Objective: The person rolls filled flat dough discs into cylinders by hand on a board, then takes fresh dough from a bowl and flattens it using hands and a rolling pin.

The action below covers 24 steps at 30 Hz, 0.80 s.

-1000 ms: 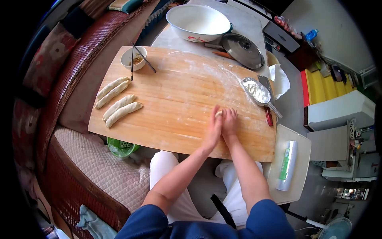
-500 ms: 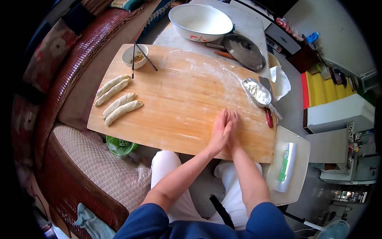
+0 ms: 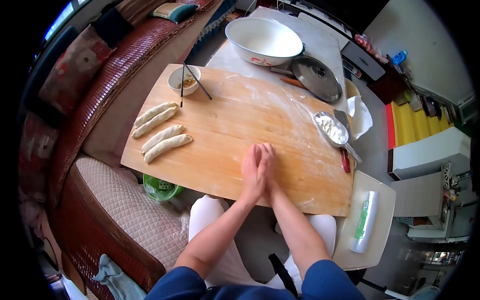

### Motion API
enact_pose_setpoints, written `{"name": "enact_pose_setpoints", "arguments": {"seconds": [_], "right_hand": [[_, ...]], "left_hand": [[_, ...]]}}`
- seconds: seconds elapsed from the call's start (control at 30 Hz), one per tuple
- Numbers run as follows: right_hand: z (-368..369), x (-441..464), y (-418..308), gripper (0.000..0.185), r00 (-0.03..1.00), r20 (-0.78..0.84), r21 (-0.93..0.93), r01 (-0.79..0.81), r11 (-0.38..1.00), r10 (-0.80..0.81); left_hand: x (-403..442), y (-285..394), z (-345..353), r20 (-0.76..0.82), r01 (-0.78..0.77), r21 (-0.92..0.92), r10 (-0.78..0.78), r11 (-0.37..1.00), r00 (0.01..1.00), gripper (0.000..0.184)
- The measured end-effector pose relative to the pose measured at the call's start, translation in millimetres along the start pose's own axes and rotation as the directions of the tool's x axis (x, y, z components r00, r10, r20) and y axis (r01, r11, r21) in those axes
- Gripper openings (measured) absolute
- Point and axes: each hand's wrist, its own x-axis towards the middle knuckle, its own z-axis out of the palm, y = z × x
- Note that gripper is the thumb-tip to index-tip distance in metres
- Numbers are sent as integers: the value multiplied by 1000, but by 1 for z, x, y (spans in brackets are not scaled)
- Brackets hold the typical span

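Note:
Pressed together above the front middle of the wooden board (image 3: 235,115) are my left hand (image 3: 253,172) and my right hand (image 3: 268,162). Their fingers are closed against each other; anything between the palms is hidden. Two pairs of pale dough rolls (image 3: 168,147) lie to their left on the board. Behind the rolls, a white bowl (image 3: 176,80) holds some filling, with two dark chopsticks (image 3: 199,86) across its rim. A scoop of white flour (image 3: 331,129) rests at the board's right side, beside a knife with a red handle (image 3: 345,160).
A large white basin (image 3: 264,42) and a pan lid (image 3: 316,78) stand behind the board. At the right, a tray (image 3: 376,252) holds a roll of plastic film (image 3: 365,222). A green basket (image 3: 162,188) is below the board's left front edge.
The camera view has shifted, so the board appears lower and farther right. My joined hands have moved left over the board; the pale bit visible between them earlier no longer shows.

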Motion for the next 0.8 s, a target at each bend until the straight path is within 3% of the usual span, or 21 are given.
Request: {"name": "enact_pose_setpoints", "arguments": {"seconds": [0.07,0.1,0.13,0.17,0.27,0.3,0.33,0.4,0.43,0.47,0.53,0.63,0.73,0.77,0.8], "right_hand": [[7,28,-2,19,997,15,-175,79,981,-78],[16,38,8,20,996,5,-230,85,970,-86],[19,47,13,22,996,-10,-289,85,954,-91],[20,54,18,17,990,-60,-237,109,965,-127],[19,60,19,20,996,-21,-220,76,973,-83],[13,61,16,27,987,121,-200,-84,976,109],[2,58,8,28,980,133,16,-153,988,150],[-20,38,-8,31,960,179,430,-272,861,213],[-26,18,-12,33,983,20,365,-177,914,182],[-15,-2,15,30,984,-127,261,-88,961,125],[-25,-13,22,26,985,-142,-142,78,987,-98],[-15,13,44,22,994,-104,-285,-73,956,45],[-16,40,44,25,982,-175,-311,18,950,-76],[-19,43,43,28,995,-99,-308,-18,951,-13],[-19,41,39,28,987,-78,-148,-151,977,141]], "left_hand": [[12,-7,-11,-19,67,-78,-69,995,997,59],[18,-1,-17,-30,19,16,-19,1000,999,58],[22,-8,-18,-35,69,17,-69,997,997,59],[28,-19,-15,-43,116,11,-116,993,992,59],[31,-33,-9,7,171,45,-171,984,985,61],[29,-31,-5,11,163,41,-164,986,986,63],[27,-25,-2,16,155,36,-155,987,988,64],[13,-7,8,59,53,-40,-51,998,997,66],[5,-1,11,78,0,-76,6,997,997,68],[-6,-4,13,164,64,-115,-44,991,985,70],[-7,-4,21,203,154,-154,-121,976,972,65],[10,-21,14,188,252,-258,-207,933,960,61],[28,-31,9,145,315,-389,-280,865,949,56],[24,-31,12,162,295,-356,-252,887,954,60],[20,-33,18,133,229,-304,-197,925,971,61]]}}
